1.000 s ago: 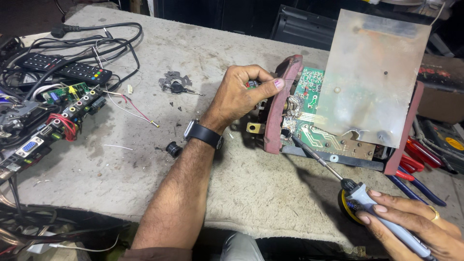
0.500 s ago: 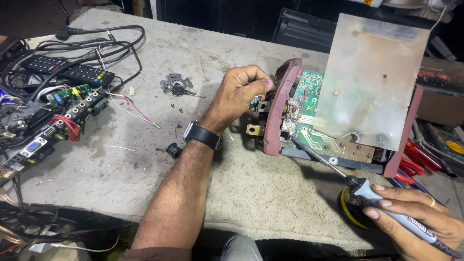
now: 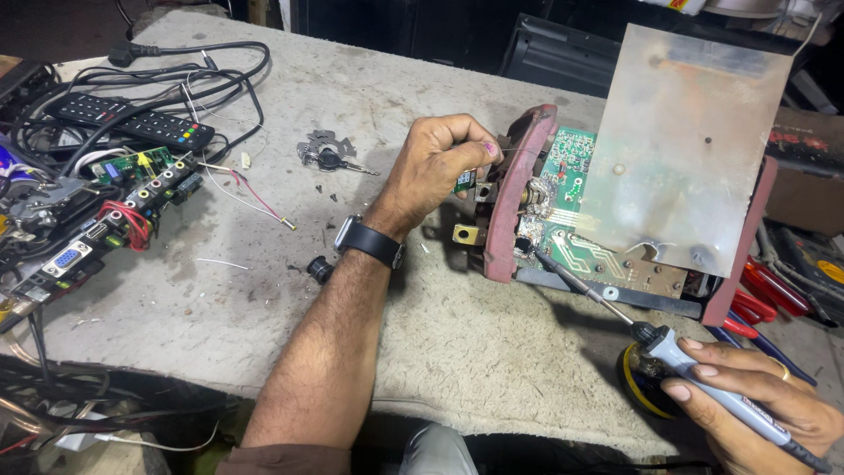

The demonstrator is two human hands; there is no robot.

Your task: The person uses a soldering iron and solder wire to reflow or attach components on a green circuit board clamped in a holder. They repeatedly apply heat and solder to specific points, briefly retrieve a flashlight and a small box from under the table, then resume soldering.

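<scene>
Soldering iron with a grey handle and long metal tip [image 3: 694, 374] sits nearest me, my right hand [image 3: 760, 405] pinching its handle, tip touching the green circuit board [image 3: 571, 198] inside the red-framed device [image 3: 519, 189] on the grey table [image 3: 396, 105]. My left hand [image 3: 440, 167], fingers pressed together, pinches a thin wire at the frame's edge. Farther left lie black keys [image 3: 327, 157] and a black remote control [image 3: 132, 123].

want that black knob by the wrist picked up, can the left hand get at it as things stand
Probably not right away: the left hand is closed against the red frame. The black knob lies uncovered on the table beside its forearm.
</scene>
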